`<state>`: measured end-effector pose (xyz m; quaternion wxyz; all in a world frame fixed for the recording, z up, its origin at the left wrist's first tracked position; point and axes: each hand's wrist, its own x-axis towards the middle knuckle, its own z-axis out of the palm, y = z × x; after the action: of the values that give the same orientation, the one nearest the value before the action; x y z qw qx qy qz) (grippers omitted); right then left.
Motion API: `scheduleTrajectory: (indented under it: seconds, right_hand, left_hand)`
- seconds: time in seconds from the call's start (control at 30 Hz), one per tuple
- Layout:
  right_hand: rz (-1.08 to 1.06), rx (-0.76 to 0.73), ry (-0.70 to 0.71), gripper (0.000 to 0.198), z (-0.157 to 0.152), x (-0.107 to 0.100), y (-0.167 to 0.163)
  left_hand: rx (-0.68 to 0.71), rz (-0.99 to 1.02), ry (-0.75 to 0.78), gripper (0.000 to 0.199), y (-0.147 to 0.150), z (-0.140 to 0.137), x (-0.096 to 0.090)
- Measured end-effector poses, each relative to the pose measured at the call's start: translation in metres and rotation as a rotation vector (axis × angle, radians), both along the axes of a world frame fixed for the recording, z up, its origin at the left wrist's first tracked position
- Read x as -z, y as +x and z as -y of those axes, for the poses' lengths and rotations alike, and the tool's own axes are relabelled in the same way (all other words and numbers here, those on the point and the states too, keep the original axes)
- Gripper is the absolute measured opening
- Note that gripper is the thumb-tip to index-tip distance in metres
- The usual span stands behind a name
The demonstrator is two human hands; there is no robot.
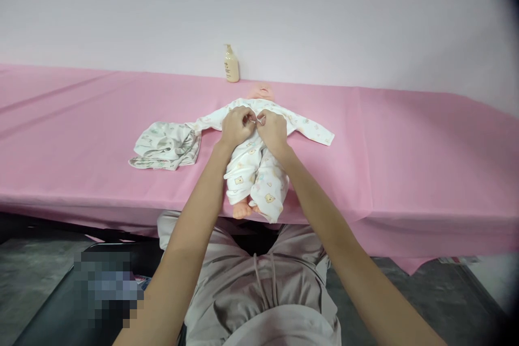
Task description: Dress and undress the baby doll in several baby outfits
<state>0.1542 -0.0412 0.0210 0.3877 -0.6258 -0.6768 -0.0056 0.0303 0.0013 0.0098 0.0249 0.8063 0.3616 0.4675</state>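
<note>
The fingers [263, 114] partly hide the shirt [258, 104] — lettering [228, 71] on the bottle [232, 67] is too small to read.

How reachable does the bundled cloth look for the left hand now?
Probably yes: the bundled cloth lies left of the left hand, mostly uncovered; only the doll's sleeve reaches its edge, though that hand is at the doll's top.

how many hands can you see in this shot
2: the left hand and the right hand, close together at the front of the shirt on the doll. The doll's own hands don't show, perhaps hidden in its sleeves.
</note>
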Motion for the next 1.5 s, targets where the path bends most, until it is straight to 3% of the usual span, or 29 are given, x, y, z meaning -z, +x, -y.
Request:
scheduleTrajectory:
  seconds: [0.13,0.3,0.4,0.77,1.0,1.3,1.5]
  right_hand:
    - [-0.107,-0.034,0.033,0.014,-0.001,0.001,0.0]
    - [-0.293,-0.114,0.038,0.017,-0.004,0.002,0.001]
    - [-0.351,-0.138,0.038,0.018,-0.006,0.003,0.002]
    - [-0.347,-0.119,0.156,0.012,-0.003,0.007,-0.007]
    - [-0.251,-0.084,0.122,0.018,-0.001,0.006,-0.005]
    - [-0.121,-0.103,0.103,0.022,0.001,0.007,-0.009]
    - [-0.051,-0.113,0.11,0.024,0.002,0.009,-0.009]
  left_hand:
    - [0.078,0.065,-0.085,0.012,0.0,-0.005,0.002]
    - [0.374,0.491,-0.436,0.03,-0.004,-0.013,0.003]
    - [0.459,0.616,-0.565,0.043,-0.008,-0.012,0.001]
    - [0.377,0.673,-0.586,0.034,-0.006,-0.003,-0.005]
    - [0.393,0.682,-0.558,0.029,-0.007,-0.009,0.001]
    - [0.452,0.457,-0.514,0.031,-0.01,-0.018,0.004]
    - [0.477,0.502,-0.562,0.036,-0.012,-0.015,0.002]
